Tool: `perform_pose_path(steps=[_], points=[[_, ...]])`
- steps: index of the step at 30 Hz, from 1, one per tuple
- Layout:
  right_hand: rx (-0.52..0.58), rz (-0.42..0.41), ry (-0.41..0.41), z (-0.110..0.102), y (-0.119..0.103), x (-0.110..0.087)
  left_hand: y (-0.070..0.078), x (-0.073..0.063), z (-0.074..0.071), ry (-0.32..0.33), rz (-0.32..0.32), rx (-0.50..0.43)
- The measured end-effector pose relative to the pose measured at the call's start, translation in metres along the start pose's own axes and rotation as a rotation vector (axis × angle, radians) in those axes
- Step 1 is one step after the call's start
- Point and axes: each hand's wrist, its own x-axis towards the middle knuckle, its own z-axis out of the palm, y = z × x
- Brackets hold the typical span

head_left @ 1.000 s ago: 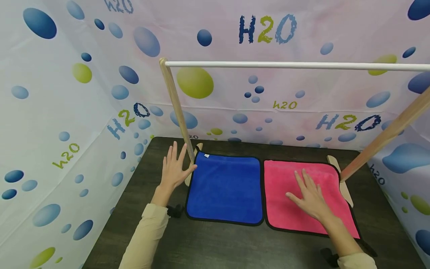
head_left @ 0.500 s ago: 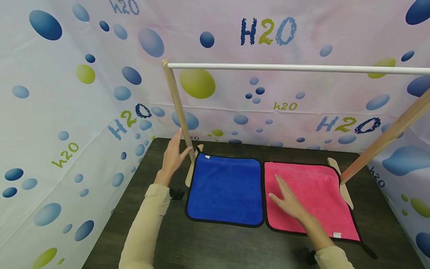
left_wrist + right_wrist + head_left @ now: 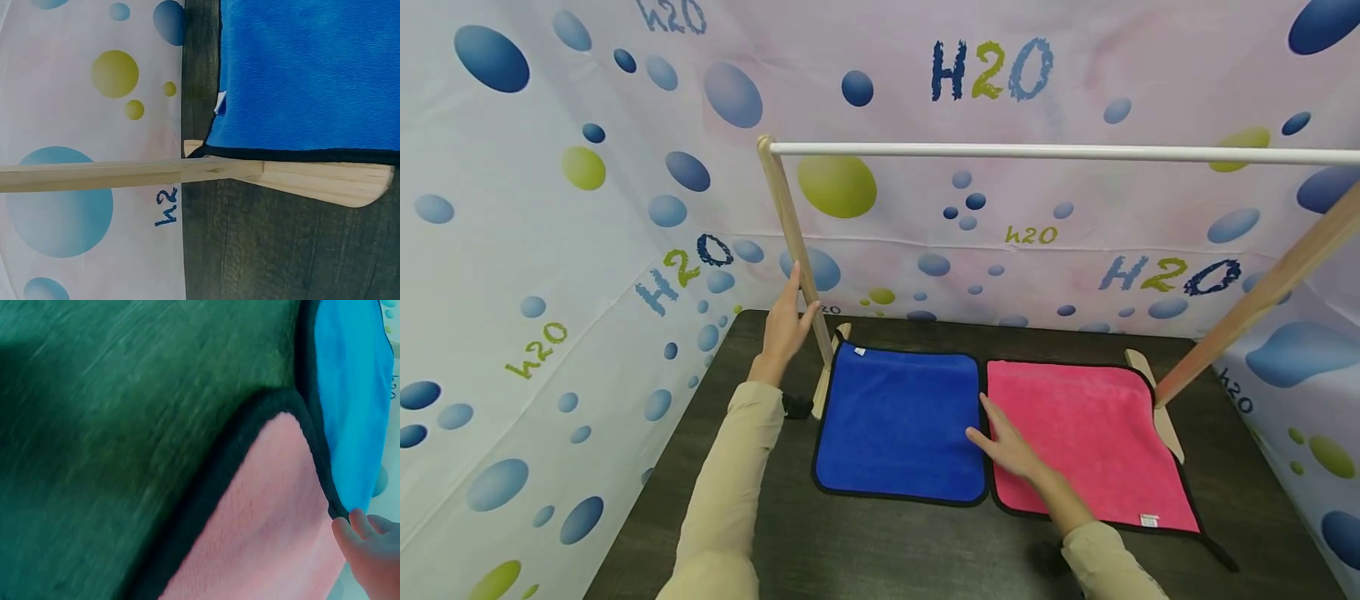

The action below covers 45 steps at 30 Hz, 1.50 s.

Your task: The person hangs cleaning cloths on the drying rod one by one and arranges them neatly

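Note:
A blue cloth (image 3: 902, 425) with black edging lies flat on the dark table. Beside it on the right is a pink cloth (image 3: 1090, 433), also edged in black, with a white tag near its front edge. My left hand (image 3: 785, 325) is by the left wooden post (image 3: 797, 233), fingers straight and pointing up along it. Over the strip where the two cloths meet, my right hand (image 3: 1009, 442) is stretched out with straight fingers and thumb apart. In the right wrist view the right hand's fingers (image 3: 359, 528) overlap the border between pink and blue.
A white rod (image 3: 1000, 151) spans two wooden posts above the cloths. The right post (image 3: 1262, 300) slants up at the right, on a flat wooden foot (image 3: 1163, 417). A printed curtain (image 3: 550, 250) closes off the back and sides. A black loop (image 3: 1221, 554) extends from the pink cloth's corner.
My right hand has swept left from the middle of the pink cloth to the gap between the cloths. My left hand has risen along the left post. Both cloths lie as before.

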Motion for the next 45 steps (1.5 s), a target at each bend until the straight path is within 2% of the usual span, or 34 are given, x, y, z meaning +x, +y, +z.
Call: perform_pose_path(steps=[8, 19, 33, 40, 45], points=[[0.003, 0.064, -0.041, 0.007, 0.005, 0.005, 0.001, 0.009, 0.005, 0.027, 0.027, -0.023], [-0.019, 0.144, 0.014, 0.009, 0.004, 0.007, 0.001, 0.012, 0.007, 0.064, 0.047, -0.033], [-0.071, 0.123, 0.024, 0.008, 0.008, 0.005, 0.003, 0.013, 0.007, 0.058, 0.011, -0.048], [-0.151, 0.144, 0.064, 0.021, 0.006, 0.013, 0.003, 0.01, 0.007, 0.075, 0.021, -0.051], [-0.152, 0.168, 0.085, 0.031, 0.004, 0.019, 0.003, 0.012, 0.009, 0.08, 0.041, -0.05]])
